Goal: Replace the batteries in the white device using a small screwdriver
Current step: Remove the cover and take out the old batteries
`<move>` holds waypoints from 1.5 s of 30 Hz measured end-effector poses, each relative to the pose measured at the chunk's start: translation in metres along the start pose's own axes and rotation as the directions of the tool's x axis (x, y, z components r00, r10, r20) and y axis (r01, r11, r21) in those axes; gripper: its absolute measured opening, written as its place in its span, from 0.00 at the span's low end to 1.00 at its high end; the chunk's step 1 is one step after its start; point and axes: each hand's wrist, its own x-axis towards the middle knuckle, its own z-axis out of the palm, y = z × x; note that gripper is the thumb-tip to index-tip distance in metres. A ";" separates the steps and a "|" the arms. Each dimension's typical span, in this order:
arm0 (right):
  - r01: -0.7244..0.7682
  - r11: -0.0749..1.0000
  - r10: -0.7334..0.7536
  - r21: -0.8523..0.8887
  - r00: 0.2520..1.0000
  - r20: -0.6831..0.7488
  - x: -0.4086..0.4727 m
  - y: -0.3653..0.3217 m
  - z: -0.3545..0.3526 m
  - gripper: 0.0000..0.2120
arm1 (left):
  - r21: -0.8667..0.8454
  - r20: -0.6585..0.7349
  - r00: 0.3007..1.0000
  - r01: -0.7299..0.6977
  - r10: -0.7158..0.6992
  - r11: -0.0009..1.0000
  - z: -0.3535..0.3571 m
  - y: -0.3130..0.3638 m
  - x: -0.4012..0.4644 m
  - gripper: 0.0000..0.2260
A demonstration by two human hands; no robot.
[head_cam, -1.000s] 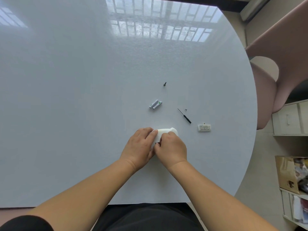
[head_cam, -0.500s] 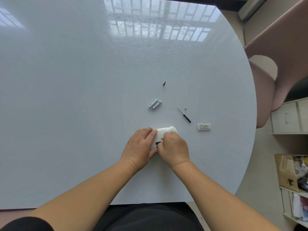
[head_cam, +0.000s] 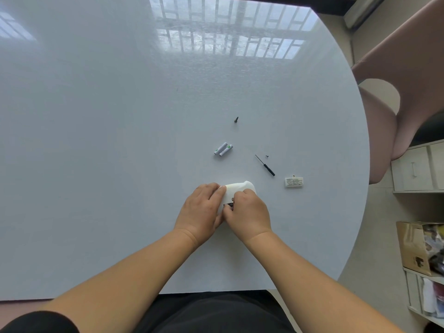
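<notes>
Left hand [head_cam: 204,207] grasps the white device [head_cam: 236,191] on the counter [head_cam: 96,164]; right hand [head_cam: 248,211] fingers curled into its open battery bay, contents hidden; two batteries [head_cam: 223,149] beyond device; brace firmly, pry gently.

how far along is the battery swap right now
Looks done: the cover, a tiny screw and the screwdriver lie loose on the table. In hand: both hands, left hand and right hand, hold the white device at its open compartment. Two batteries lie apart. Left: refit cover and screw.
</notes>
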 end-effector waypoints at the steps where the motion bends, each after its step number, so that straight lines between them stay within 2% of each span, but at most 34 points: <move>1: -0.008 1.000 0.008 -0.004 1.000 0.002 0.000 -0.002 0.000 0.10 | 0.002 -0.001 1.000 0.000 0.000 1.000 0.000 0.000 0.000 0.23; 14: 0.021 1.000 -0.022 -0.007 0.999 -0.036 -0.002 -0.003 0.002 0.09 | -0.004 -0.008 1.000 0.011 -0.011 1.000 0.000 0.002 -0.002 0.24; 23: 0.217 0.975 -0.209 0.043 0.968 -0.142 -0.012 0.006 -0.001 0.04 | 0.003 -0.016 1.000 0.009 -0.009 1.000 0.001 0.002 -0.001 0.24; 28: 0.339 0.940 -0.337 0.021 0.938 -0.078 -0.014 0.017 -0.004 0.03 | -0.004 -0.010 1.000 0.009 -0.009 1.000 0.000 0.002 0.000 0.25; 38: 0.498 0.866 -0.496 -0.049 0.867 0.058 -0.001 0.027 -0.006 0.02 | -0.002 -0.027 1.000 -0.011 0.011 1.000 0.000 0.002 0.000 0.23; 41: 0.535 0.843 -0.528 -0.054 0.843 0.105 0.003 0.035 -0.007 0.06 | 0.002 -0.026 1.000 -0.016 0.016 1.000 -0.001 0.003 0.001 0.23; 45: 0.549 0.836 -0.546 -0.019 0.835 0.067 0.004 0.038 -0.014 0.04 | 0.009 -0.004 1.000 -0.007 0.007 1.000 0.000 0.003 0.001 0.25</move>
